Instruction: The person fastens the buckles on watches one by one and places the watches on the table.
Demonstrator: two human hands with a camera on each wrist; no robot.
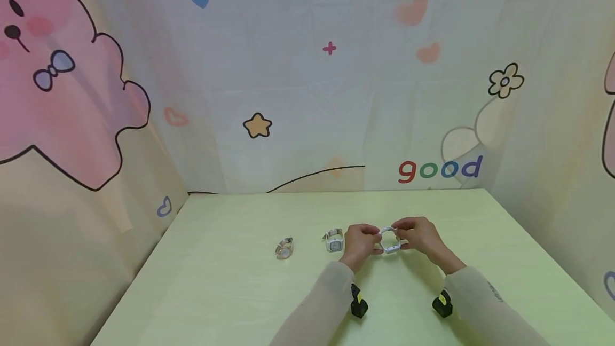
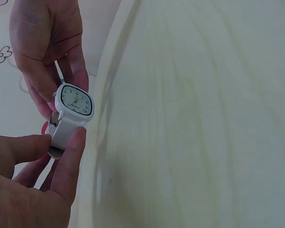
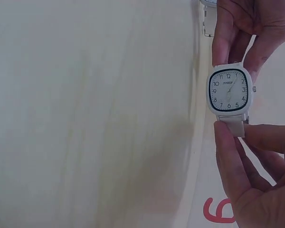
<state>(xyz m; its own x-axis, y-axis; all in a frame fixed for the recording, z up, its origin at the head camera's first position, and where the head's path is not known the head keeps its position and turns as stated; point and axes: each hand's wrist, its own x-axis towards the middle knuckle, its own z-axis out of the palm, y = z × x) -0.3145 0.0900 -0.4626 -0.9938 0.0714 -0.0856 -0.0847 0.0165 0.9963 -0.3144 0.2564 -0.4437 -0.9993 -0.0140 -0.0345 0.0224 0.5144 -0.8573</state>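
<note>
Between both hands is a white wristwatch (image 1: 392, 249) with a rounded square dial, its strap bent round into a loop. In the head view my left hand (image 1: 359, 243) pinches the strap from the left side, and my right hand (image 1: 422, 236) pinches it from the right. The left wrist view has the watch (image 2: 77, 100) dial up, thumb and fingers of the left hand (image 2: 33, 185) on the strap beside the case. From the right wrist, the dial of the watch (image 3: 229, 90) faces the camera, with the right hand (image 3: 261, 166) gripping the strap below it.
Left of the hands, another white watch (image 1: 334, 241) stands on the pale green table (image 1: 216, 282). Farther left lies a metallic-looking watch (image 1: 284, 249). A printed cloth backdrop (image 1: 298, 79) rises along the table's back and sides. Black wrist devices (image 1: 358, 303) sit at both sleeves.
</note>
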